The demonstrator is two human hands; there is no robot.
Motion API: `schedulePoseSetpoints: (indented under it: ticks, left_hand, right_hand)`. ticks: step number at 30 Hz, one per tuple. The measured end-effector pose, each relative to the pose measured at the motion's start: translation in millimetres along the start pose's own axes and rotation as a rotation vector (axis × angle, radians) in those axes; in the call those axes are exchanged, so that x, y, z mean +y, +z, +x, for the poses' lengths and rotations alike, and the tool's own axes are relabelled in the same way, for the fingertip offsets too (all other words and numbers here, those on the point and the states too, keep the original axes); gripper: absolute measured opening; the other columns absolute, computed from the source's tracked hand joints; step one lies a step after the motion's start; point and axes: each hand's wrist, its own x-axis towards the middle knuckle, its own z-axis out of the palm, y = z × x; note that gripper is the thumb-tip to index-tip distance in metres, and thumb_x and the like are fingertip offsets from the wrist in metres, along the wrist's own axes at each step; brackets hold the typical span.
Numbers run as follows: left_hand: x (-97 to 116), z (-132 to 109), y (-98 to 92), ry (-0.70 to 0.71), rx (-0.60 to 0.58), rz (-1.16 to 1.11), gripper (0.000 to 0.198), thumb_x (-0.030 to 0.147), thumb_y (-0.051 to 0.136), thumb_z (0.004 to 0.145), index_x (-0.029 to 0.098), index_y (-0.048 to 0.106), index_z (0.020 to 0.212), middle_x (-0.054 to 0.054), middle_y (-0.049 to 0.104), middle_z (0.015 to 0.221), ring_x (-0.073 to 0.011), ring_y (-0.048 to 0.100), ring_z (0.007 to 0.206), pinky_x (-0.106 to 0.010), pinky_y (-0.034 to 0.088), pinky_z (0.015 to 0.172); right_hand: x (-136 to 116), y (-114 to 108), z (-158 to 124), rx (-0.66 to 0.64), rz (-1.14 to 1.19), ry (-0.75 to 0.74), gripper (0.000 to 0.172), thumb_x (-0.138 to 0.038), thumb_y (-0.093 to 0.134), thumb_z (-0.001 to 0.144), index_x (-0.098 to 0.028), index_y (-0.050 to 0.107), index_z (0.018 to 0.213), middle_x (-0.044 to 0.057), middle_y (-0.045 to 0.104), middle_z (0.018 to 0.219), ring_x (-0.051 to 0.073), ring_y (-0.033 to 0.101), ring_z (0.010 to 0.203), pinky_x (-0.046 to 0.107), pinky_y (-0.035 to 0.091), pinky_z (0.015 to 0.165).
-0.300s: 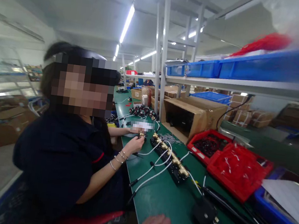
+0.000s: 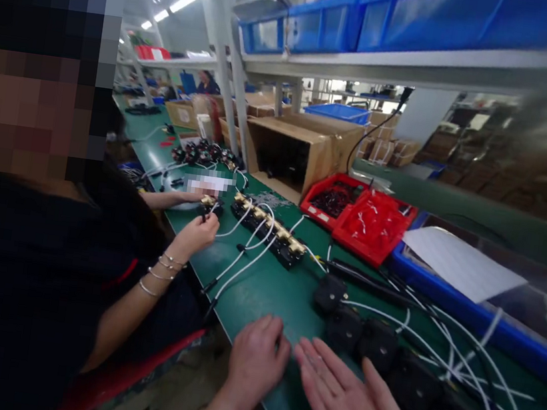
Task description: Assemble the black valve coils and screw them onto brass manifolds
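My left hand [image 2: 257, 357] is over the front edge of the green bench, its fingers curled in; whatever they hold, if anything, is hidden. Close beside it, my right hand [image 2: 358, 401] is open, palm up, fingers stretched out; no object can be made out on it. Just beyond the right hand runs a row of black square housings [image 2: 378, 345] with white cables [image 2: 451, 343]. Farther up the bench stands another row of black housings with brass parts [image 2: 271, 226] on top, white cables looping from it.
A co-worker sits at the left, one hand [image 2: 193, 238] at a brass-and-black piece [image 2: 210, 205]. Red bins [image 2: 370, 234], a blue tray [image 2: 405, 259] with white paper and an open cardboard box [image 2: 331, 149] line the back. A shelf [image 2: 397, 67] with blue bins hangs above.
My view has turned right and down. My right hand has come into view, open. More of my left hand shows, and the row of black housings is now in sight.
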Motion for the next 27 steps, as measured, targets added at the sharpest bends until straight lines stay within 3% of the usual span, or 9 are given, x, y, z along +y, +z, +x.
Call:
schedulePoseSetpoints:
  ticks: [5, 14, 22, 27]
  left_hand:
    - [-7.2, 4.6, 1.3, 0.046, 0.011, -0.075, 0.013, 0.016, 0.052, 0.09, 0.022, 0.062, 0.084, -0.004, 0.068, 0.085, -0.0226, 0.065, 0.08, -0.036, 0.048, 0.072]
    - [-7.4, 1.1, 7.4, 0.087, 0.119, -0.136, 0.017, 0.013, 0.051, 0.088, 0.023, 0.061, 0.08, -0.003, 0.067, 0.079, -0.0229, 0.064, 0.075, -0.037, 0.048, 0.071]
    - [-7.9, 2.7, 7.3, 0.101, 0.145, -0.13, 0.015, 0.012, 0.053, 0.086, 0.023, 0.062, 0.082, -0.003, 0.067, 0.079, -0.023, 0.064, 0.074, -0.037, 0.048, 0.07]
    - [-8.0, 1.9, 6.7, 0.111, 0.139, -0.127, 0.013, 0.014, 0.053, 0.088, 0.023, 0.061, 0.083, -0.003, 0.068, 0.081, -0.0223, 0.064, 0.076, -0.036, 0.048, 0.071]
  right_hand:
    - [22.4, 14.4, 31.4, -0.104, 0.202, -0.025, 0.066, -0.057, 0.068, 0.084, -0.003, 0.07, 0.124, 0.02, 0.063, 0.141, 0.031, 0.051, 0.141, 0.041, 0.034, 0.124]
    - [25.5, 15.3, 42.6, -0.081, 0.204, -0.037, 0.059, -0.05, 0.067, 0.086, -0.004, 0.072, 0.122, 0.022, 0.059, 0.145, 0.032, 0.049, 0.143, 0.041, 0.035, 0.123]
    - [25.8, 9.4, 46.3, -0.045, 0.201, -0.044, 0.06, -0.049, 0.074, 0.082, -0.005, 0.071, 0.124, 0.021, 0.06, 0.143, 0.032, 0.05, 0.142, 0.04, 0.038, 0.121]
    - [30.3, 9.6, 45.0, 0.086, 0.122, -0.088, 0.061, -0.04, 0.091, 0.067, -0.006, 0.076, 0.115, 0.022, 0.067, 0.134, 0.034, 0.058, 0.134, 0.042, 0.046, 0.115]
